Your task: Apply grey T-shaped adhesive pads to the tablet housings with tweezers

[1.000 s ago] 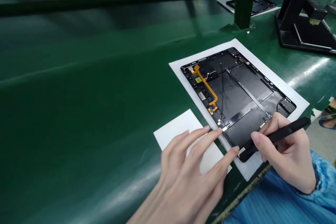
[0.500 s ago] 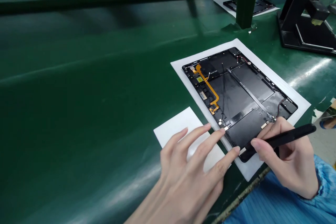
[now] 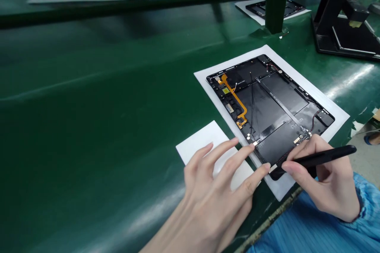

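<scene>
I read the opened tablet housing (image 3: pixel 276 102) right of centre on the desk (image 3: pixel 89 106), set at an angle on a white paper sheet (image 3: pixel 299 67). The housing is a shallow black tray with a narrow rim. It contains smooth, flat black panels, thin dark wires, a slim metallic strip and, along its left side, a glossy orange flex cable (image 3: pixel 234 97). A small circuit board (image 3: pixel 301 138) lies near its right corner.

The right hand (image 3: pixel 323 182) grasps a black pen-shaped tool (image 3: pixel 323 157) between thumb and fingers, and the tool's lower end is hidden behind them, over the housing's near corner. The left hand (image 3: pixel 219 185) is released, its fingers (image 3: pixel 237 154) spread, with the fingertips at the housing's near edge. A white card (image 3: pixel 202 140) lies partly beneath that hand, just left of the paper sheet.

The desk surface is glossy green. A blue sleeve (image 3: pixel 314 225) lies along its near edge. Farther back stand a dark green post (image 3: pixel 277 0), a black stand (image 3: pixel 341 35) and a second housing (image 3: pixel 274 8) on paper.
</scene>
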`<action>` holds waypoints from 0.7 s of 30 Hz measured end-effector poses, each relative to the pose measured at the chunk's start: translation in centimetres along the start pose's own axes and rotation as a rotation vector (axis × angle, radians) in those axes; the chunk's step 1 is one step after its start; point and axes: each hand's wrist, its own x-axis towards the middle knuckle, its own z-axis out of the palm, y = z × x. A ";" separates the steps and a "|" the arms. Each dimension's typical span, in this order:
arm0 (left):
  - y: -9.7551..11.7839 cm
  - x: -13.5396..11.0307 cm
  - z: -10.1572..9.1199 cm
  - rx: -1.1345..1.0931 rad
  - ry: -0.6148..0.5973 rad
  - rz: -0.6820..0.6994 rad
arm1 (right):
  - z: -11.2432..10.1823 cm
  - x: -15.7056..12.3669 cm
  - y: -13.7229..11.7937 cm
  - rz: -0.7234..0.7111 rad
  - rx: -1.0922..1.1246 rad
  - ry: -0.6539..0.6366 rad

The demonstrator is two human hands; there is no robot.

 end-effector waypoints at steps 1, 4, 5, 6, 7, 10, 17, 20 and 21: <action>0.0 0.0 -0.1 -0.001 -0.002 -0.001 | 0.0 0.0 0.0 0.001 0.007 -0.003; -0.1 0.0 -0.1 -0.009 -0.015 0.001 | -0.2 0.0 0.1 0.012 0.033 -0.014; -0.1 0.0 -0.1 -0.009 -0.018 0.001 | -0.2 0.1 0.1 0.019 0.040 -0.018; -0.1 0.0 -0.1 -0.008 -0.018 0.002 | -0.2 0.1 0.1 0.024 0.046 -0.020; -0.1 -0.1 -0.1 -0.008 -0.015 0.001 | -0.2 0.1 0.1 0.029 0.054 -0.021; -0.1 0.0 0.0 -0.016 -0.004 -0.002 | -0.2 0.0 0.0 0.053 0.099 0.006; -0.1 0.0 0.2 -0.019 -0.011 -0.002 | -0.2 0.1 0.0 0.077 0.121 0.014; -0.1 0.0 0.3 -0.024 -0.016 -0.008 | -0.2 0.1 0.1 0.074 0.099 -0.004; -0.1 -0.1 0.3 -0.023 -0.016 -0.009 | -0.1 0.1 0.1 0.077 0.099 -0.006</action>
